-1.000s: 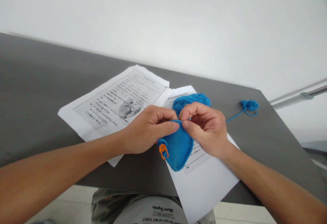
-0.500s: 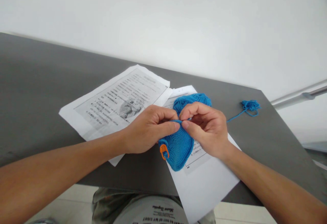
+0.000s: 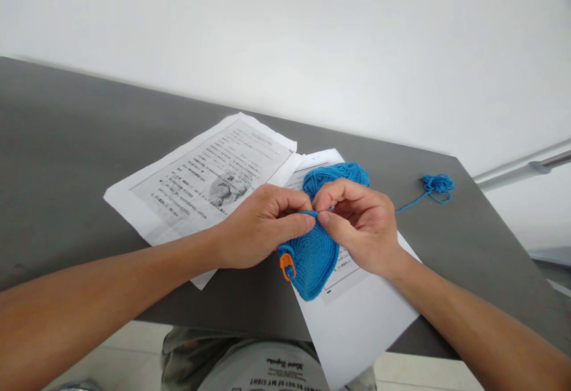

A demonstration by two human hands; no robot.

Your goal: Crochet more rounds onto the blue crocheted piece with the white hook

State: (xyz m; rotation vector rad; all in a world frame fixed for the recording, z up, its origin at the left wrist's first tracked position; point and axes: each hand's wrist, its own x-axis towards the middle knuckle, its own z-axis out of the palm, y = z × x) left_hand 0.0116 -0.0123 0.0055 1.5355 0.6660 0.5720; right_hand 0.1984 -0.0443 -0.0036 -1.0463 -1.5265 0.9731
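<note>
A blue crocheted piece hangs from the fingertips of both hands above the printed sheets. My left hand pinches its top edge between thumb and forefinger. Close beside it, my right hand pinches the same edge, thumb and forefinger pressed together near the left fingertips. An orange stitch marker is clipped to the left side of the piece. Just behind the hands lies a blue yarn ball, partly covered by my right hand.
One printed sheet lies at the left on the grey table; another sheet lies under the hands and reaches over the front edge. A small yarn tangle with a trailing strand sits at the right. A white wall stands behind.
The crocheted piece and its orange marker have shifted very slightly downward. Both hands keep almost the same place and the same pinch.
</note>
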